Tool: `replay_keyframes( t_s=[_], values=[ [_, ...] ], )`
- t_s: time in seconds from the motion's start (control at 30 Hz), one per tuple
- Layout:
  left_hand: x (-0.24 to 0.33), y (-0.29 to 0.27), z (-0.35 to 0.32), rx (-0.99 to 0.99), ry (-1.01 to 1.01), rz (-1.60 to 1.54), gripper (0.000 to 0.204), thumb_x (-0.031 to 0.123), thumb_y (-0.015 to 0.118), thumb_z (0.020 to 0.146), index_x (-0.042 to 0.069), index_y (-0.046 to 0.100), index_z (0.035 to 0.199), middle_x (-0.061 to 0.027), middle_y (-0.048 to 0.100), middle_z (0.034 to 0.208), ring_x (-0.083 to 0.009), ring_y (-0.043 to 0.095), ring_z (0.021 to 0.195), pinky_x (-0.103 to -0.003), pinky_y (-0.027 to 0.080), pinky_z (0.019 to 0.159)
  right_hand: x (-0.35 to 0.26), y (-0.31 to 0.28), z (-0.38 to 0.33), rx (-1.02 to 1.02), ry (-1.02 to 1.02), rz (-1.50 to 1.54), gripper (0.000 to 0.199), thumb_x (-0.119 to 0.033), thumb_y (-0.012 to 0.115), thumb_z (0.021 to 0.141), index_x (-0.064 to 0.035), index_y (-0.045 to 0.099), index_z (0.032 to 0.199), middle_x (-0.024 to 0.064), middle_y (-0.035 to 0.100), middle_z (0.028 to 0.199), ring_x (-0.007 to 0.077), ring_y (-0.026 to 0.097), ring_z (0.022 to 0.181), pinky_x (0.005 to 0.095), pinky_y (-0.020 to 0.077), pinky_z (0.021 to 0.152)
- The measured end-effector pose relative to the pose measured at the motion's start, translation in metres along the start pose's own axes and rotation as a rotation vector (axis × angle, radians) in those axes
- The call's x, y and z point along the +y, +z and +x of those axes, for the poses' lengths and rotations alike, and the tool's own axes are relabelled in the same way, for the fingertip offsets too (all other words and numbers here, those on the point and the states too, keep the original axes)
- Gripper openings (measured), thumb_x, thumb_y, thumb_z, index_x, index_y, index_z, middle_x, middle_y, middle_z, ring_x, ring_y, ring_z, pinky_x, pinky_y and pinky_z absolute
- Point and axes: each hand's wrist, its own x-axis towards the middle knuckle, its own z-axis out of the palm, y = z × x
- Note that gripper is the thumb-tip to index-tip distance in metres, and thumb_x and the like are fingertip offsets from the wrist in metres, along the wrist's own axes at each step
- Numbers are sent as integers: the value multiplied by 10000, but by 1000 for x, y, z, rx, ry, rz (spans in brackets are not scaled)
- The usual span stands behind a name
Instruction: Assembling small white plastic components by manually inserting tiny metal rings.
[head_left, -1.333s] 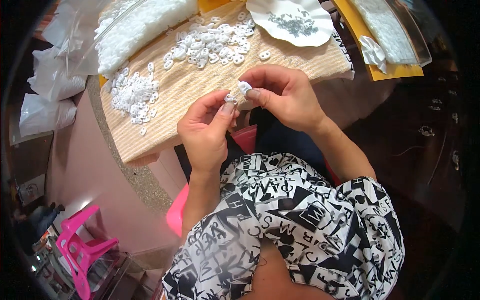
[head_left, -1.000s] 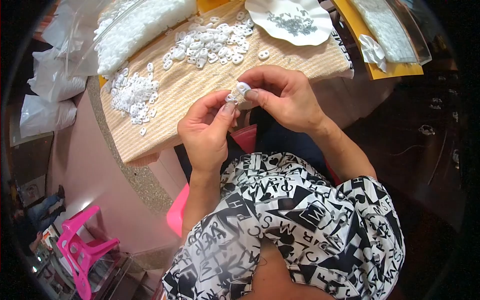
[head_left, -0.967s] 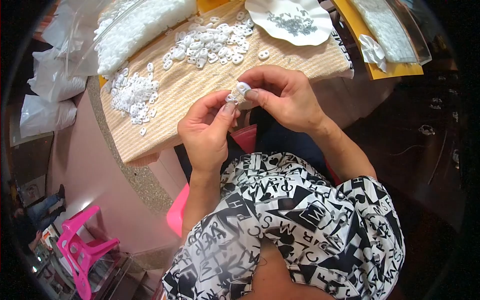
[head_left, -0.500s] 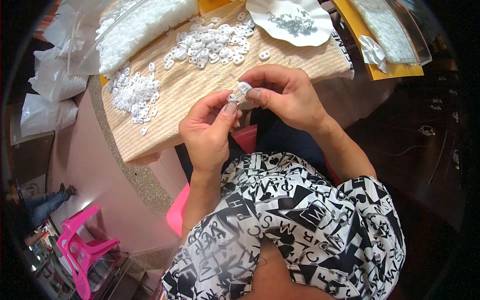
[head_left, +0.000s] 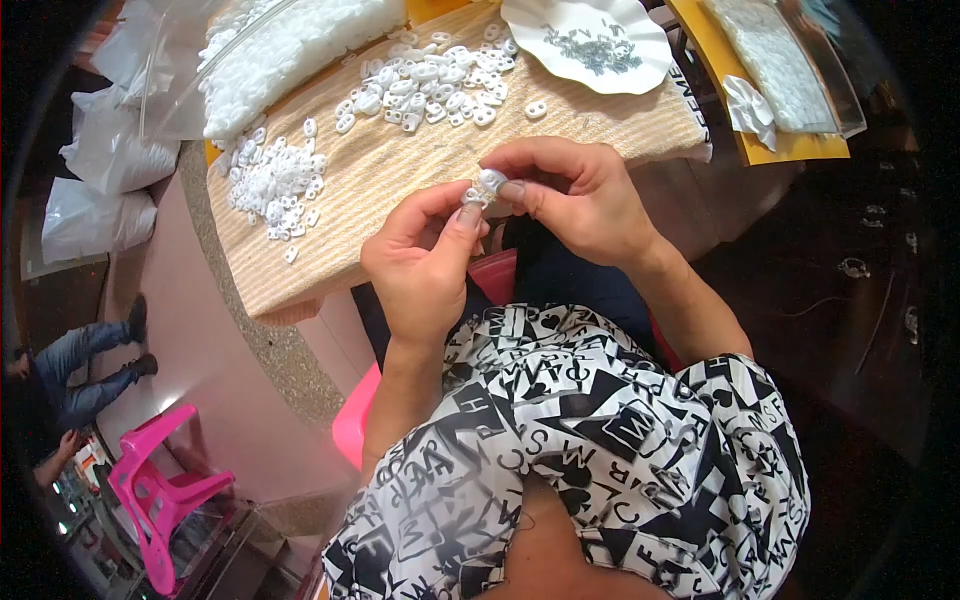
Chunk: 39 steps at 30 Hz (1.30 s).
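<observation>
Over the near edge of the cloth-covered table, my left hand pinches a small white plastic piece between thumb and fingers. My right hand grips a white oval plastic piece by its thumb and fingertips. The two pieces meet or nearly meet; whether they are joined cannot be made out. Beyond my hands lies a heap of larger white ovals with two holes, and one loose oval sits to its right. A pile of smaller white pieces is at the left.
A white wavy-rimmed plate with small dark slivers stands at the far side. Clear bags of white pieces lie behind, with another bag at right. On the floor at left are a pink stool and a person's legs.
My left hand has moved slightly right, bringing its small piece up against or very near the oval. At left, the person's legs have come further into view.
</observation>
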Motion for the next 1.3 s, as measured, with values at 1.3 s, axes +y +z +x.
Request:
replay_keyframes(
  t_s=[1.3],
  values=[
    [-18,5,3,-157,588,14,251,158,631,780,-27,572,938,-120,558,883,-153,516,766,-230,411,672,-14,14,-15,74,68,225,30,5,608,738,14,582,751,23,569,651,53,524,550,183,430,478]
  ],
)
